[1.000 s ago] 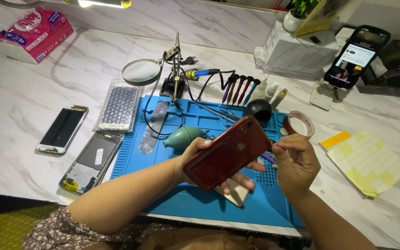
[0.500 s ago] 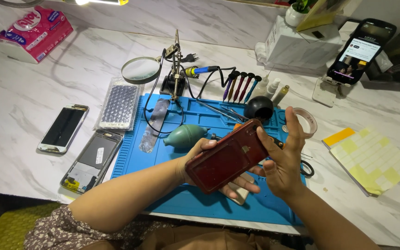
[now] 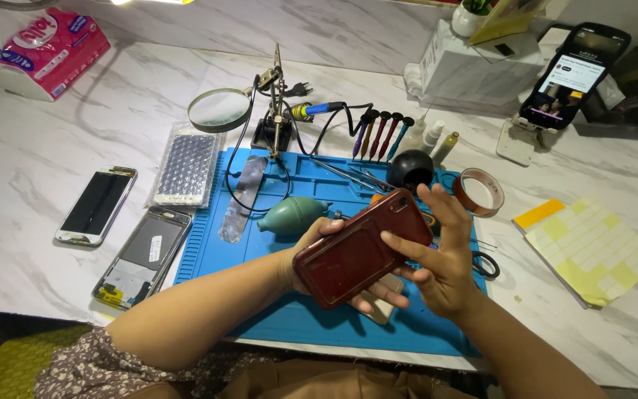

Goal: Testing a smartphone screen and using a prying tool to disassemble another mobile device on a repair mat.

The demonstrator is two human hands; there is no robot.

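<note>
- You are holding a dark red phone (image 3: pixel 362 250) back-side up, above the near part of the blue work mat (image 3: pixel 208 258), tilted with its camera end pointing up and to the right.
- Your left hand (image 3: pixel 311 255) is cradling it from beneath, thumb hooked over the upper long edge, fingers wrapped around under the body; their tips are showing below the lower edge.
- Your right hand (image 3: pixel 444 255) is gripping the camera end: the index finger is lying flat across the back and the other fingers are reaching up past the top corner.
- Keep the left palm carrying the weight, so the right fingers are free to work along the edge without the phone twisting.
- Press with finger pads and not nails on the back; it looks glossy and could slip.
- Hold it low over the mat, since a drop onto the marble table (image 3: pixel 31 148) would be harder on it.
- Mind what is lying just beyond your hands: the green air blower (image 3: pixel 289 214), the black ball (image 3: pixel 410 168), the roll of tape (image 3: pixel 480 191) and the scissors (image 3: pixel 487 263) by your right wrist.
- Two other phones (image 3: pixel 96 205) are lying well apart on the left, out of your way.
</note>
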